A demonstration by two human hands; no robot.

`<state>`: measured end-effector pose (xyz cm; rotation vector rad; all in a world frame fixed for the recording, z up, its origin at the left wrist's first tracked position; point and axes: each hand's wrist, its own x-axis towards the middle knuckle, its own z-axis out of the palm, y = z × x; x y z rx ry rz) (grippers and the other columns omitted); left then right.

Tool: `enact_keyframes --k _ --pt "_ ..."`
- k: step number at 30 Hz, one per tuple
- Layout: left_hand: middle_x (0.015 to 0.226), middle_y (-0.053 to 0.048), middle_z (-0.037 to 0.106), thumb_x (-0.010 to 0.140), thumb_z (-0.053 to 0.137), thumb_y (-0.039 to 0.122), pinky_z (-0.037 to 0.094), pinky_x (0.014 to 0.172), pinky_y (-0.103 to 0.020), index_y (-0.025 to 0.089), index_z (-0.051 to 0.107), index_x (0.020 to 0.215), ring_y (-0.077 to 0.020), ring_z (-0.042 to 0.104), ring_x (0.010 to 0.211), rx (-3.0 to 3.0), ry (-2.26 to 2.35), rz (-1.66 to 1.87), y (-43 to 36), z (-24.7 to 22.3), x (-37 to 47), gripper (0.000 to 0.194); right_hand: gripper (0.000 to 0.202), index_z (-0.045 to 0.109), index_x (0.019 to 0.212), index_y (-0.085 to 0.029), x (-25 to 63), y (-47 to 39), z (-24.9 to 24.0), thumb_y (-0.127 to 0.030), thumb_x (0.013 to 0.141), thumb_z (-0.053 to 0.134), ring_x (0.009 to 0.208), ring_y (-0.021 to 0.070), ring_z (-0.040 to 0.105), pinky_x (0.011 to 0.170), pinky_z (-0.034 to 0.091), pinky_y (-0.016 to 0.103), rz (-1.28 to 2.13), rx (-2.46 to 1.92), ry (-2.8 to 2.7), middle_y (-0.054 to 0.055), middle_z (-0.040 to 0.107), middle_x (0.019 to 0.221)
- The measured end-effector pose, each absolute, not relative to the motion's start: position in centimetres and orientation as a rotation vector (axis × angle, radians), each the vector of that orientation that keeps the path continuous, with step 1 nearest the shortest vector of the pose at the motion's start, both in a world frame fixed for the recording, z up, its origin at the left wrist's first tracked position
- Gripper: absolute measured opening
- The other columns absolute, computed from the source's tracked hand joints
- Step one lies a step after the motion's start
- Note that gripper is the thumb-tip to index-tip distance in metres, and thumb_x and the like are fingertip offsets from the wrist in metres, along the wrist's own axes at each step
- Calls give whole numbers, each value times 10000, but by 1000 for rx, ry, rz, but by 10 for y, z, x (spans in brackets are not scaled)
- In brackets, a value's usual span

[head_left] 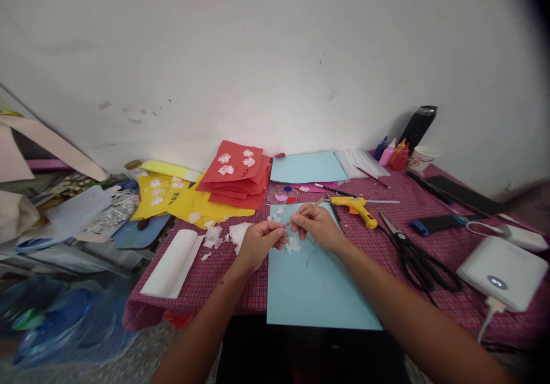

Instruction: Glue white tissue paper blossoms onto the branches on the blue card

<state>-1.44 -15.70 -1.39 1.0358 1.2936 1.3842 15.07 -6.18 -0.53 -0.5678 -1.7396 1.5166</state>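
Note:
My right hand [318, 227] pinches a thin tan wooden stick [318, 202], its lower tip pointing toward my left hand. Close beside it, my left hand [260, 242] is closed in a pinch; whatever sits between its fingertips is too small to name. Both hands hover over the upper part of a light blue paper sheet [313, 292]. On that sheet lie white paper flower clusters [293, 245], partly covered by my fingers, and thin pencil-like lines. Torn white paper scraps [212, 236] are scattered to the left of my left hand.
Left are a folded white paper [172, 263] and yellow sheets [161, 195]. Behind are red sheets with white flowers [232, 169] and blue paper [307, 167]. Right are a yellow glue gun [356, 207], black scissors [415, 252], a white power bank [502, 269], paint bottles [399, 156] and a black flask [419, 126].

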Motion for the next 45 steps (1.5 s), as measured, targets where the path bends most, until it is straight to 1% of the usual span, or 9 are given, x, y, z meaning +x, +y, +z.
enact_keyframes --k 8,12,16,21,25,35,39,42,45 --pt "832 -82 741 722 760 369 518 601 -263 144 697 915 -150 670 660 935 1316 1502 -154 -16 -24 303 342 593 671 -180 155 -52 -4 -477 815 685 417 92 507 402 375 237 1460 -635 -1441 7 640 631" --pt "861 -78 742 755 718 378 522 649 -289 166 716 953 -175 675 703 1056 1502 1560 -143 -8 -36 290 336 582 682 -184 157 -48 -5 -475 801 701 409 89 491 390 346 238 1466 -644 -1357 1 632 635" --pt "962 -68 749 788 664 286 500 857 -353 223 750 962 -238 677 912 1491 1732 1432 -130 -1 -43 204 338 577 666 -186 156 -48 -6 -468 803 703 411 88 488 394 340 241 1442 -648 -1372 2 626 627" --pt "1103 -51 723 780 617 183 443 989 -372 251 734 1044 -246 641 1058 1601 1775 1386 -133 -6 -55 297 341 581 687 -191 156 -49 -4 -489 781 716 410 91 480 397 347 243 1455 -656 -1363 -7 621 613" --pt "1052 -61 724 797 605 213 464 940 -369 228 727 1027 -235 647 996 1569 1966 1411 -154 -11 -77 261 341 584 682 -192 156 -50 -5 -492 797 698 422 94 485 405 347 246 1441 -659 -1412 -2 626 624" --pt "882 -60 694 845 513 249 441 802 -350 207 696 844 -228 608 878 1912 2198 960 -192 -6 -99 187 307 587 704 -191 154 -53 -9 -458 826 679 437 100 499 423 360 254 1409 -641 -1497 -3 621 633" --pt "851 -54 665 830 576 322 415 752 -329 202 653 855 -219 591 824 1932 2285 940 -202 -7 -85 145 302 592 698 -192 153 -54 -9 -453 823 681 435 98 500 425 364 257 1391 -646 -1502 -5 622 635" --pt "804 -54 638 799 632 393 383 714 -320 197 619 849 -222 573 784 1931 2409 871 -203 -10 -75 203 298 593 699 -190 153 -54 -8 -446 824 680 435 97 501 425 365 254 1393 -649 -1514 -2 625 635" --pt "766 -53 618 812 616 389 352 686 -310 193 579 796 -216 557 755 1918 2504 768 -199 -14 -71 200 296 587 697 -184 153 -55 -8 -432 828 680 434 95 501 423 365 249 1391 -651 -1512 -3 620 627"
